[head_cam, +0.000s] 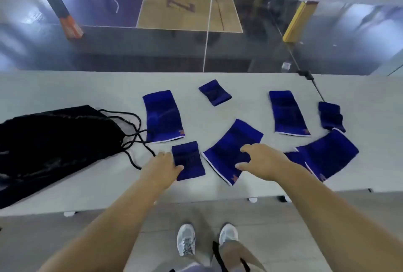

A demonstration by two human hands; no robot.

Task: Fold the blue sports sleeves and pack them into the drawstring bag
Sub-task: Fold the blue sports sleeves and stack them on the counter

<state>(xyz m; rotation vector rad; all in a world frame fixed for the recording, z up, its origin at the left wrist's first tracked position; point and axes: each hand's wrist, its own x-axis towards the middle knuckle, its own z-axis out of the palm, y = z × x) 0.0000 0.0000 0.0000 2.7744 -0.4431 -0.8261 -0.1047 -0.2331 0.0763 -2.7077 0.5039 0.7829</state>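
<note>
Several blue sports sleeves lie on the white table (65, 88). A small folded sleeve (190, 159) sits near the front edge, and my left hand (161, 167) rests on its left edge with fingers spread. Beside it a long sleeve (226, 149) lies flat at a slant, and my right hand (261, 161) presses on its lower right part, fingers apart. The black drawstring bag (54, 141) lies flat at the left, its cords (135, 136) trailing toward the sleeves. Other sleeves lie at the left (162, 117), back (214, 92), right (287, 113) and far right (327, 154).
A small dark folded sleeve (330, 115) lies near the table's right end. A glass wall (196, 42) stands just behind the table. My grey shoes (186, 239) are on the tiled floor below the front edge.
</note>
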